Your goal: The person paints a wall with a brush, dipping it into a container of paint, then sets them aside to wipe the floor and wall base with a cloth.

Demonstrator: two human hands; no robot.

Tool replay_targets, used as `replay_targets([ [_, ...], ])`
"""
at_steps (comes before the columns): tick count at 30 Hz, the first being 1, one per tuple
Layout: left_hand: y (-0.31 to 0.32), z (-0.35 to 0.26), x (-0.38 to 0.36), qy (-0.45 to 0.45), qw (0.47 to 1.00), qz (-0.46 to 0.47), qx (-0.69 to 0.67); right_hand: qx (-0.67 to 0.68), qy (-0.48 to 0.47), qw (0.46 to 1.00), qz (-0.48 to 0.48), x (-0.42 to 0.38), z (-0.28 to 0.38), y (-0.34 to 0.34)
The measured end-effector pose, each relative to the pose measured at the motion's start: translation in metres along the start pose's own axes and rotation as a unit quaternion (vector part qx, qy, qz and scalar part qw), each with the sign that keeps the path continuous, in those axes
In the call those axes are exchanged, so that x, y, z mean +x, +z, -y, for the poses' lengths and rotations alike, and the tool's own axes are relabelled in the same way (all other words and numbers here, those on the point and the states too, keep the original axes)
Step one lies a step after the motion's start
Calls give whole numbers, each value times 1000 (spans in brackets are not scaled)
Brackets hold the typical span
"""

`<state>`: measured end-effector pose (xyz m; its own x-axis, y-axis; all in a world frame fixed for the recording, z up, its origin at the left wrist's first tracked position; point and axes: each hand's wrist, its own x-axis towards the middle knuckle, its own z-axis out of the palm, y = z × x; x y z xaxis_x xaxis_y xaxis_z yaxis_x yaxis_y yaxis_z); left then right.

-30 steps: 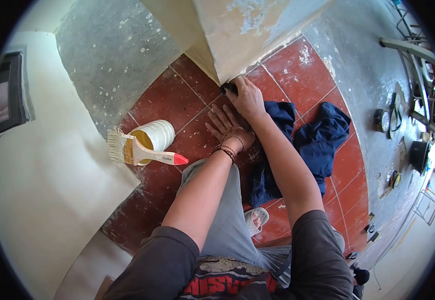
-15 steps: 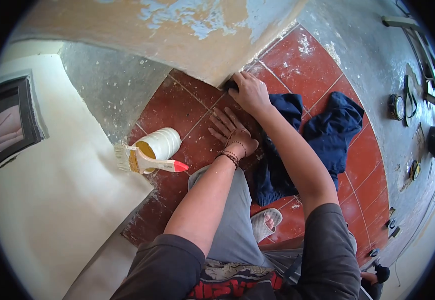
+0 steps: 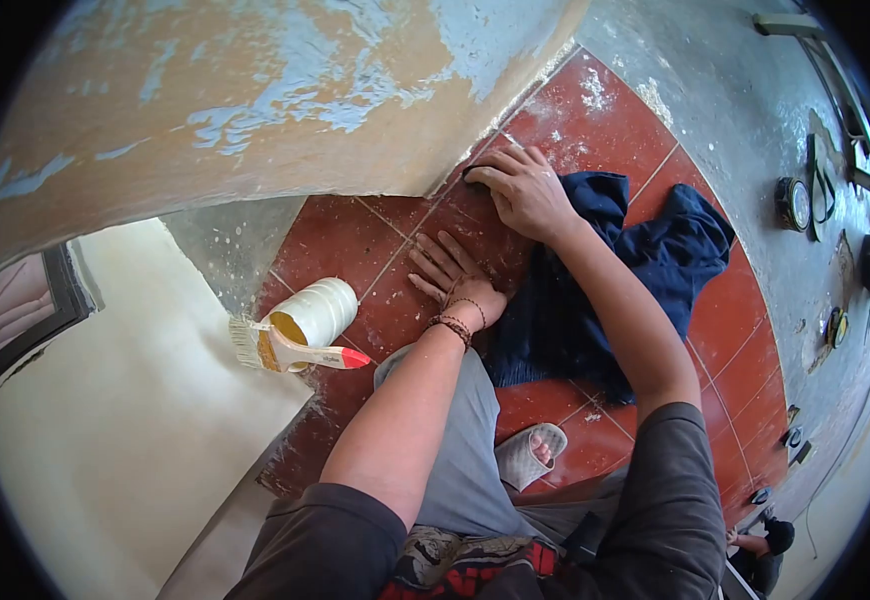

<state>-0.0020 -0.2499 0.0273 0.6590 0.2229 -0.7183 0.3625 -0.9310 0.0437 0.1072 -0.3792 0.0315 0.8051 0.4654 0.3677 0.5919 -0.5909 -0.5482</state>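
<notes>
My left hand (image 3: 463, 276) lies flat on the red floor tiles (image 3: 340, 240), fingers spread, with beaded bracelets at the wrist. Up by the foot of the wall, my right hand (image 3: 535, 195) is closed, with a small dark piece (image 3: 475, 174) at its fingertips; what this piece is, I cannot make out. Under and beside the right forearm, a crumpled navy blue cloth garment (image 3: 670, 240) is spread over the tiles. To the left of my left hand, a pale cylindrical container (image 3: 323, 308) lies on its side, with a paintbrush (image 3: 295, 350) in front of its opening.
A wall corner with peeling blue paint (image 3: 285, 110) juts in from above. At left stands a white surface (image 3: 125, 400) with a dark frame. Round tins (image 3: 792, 204) and a flip-flop (image 3: 821, 190) lie on the grey floor at right. Another person (image 3: 760, 550) is at lower right.
My right hand has shifted a little to the right along the wall base. The navy garment has bunched up differently beneath my forearm. The view has tilted slightly, and my left hand stays flat.
</notes>
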Motion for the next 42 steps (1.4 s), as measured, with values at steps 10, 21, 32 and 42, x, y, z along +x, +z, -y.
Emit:
replay_targets([
  [10, -6, -1, 2, -17, 999, 27, 28, -36, 41, 998, -4, -8, 16, 45],
  [21, -6, -3, 1, -23, 995, 42, 91, -41, 168, 974, -143, 26, -72, -13],
  [32, 5, -2, 2, -25, 996, -1, 87, -52, 289, 936, -194, 18, -41, 24],
  [42, 6, 0, 3, -12, 999, -2, 46, -144, 286, 937, -139, 24, -17, 43],
])
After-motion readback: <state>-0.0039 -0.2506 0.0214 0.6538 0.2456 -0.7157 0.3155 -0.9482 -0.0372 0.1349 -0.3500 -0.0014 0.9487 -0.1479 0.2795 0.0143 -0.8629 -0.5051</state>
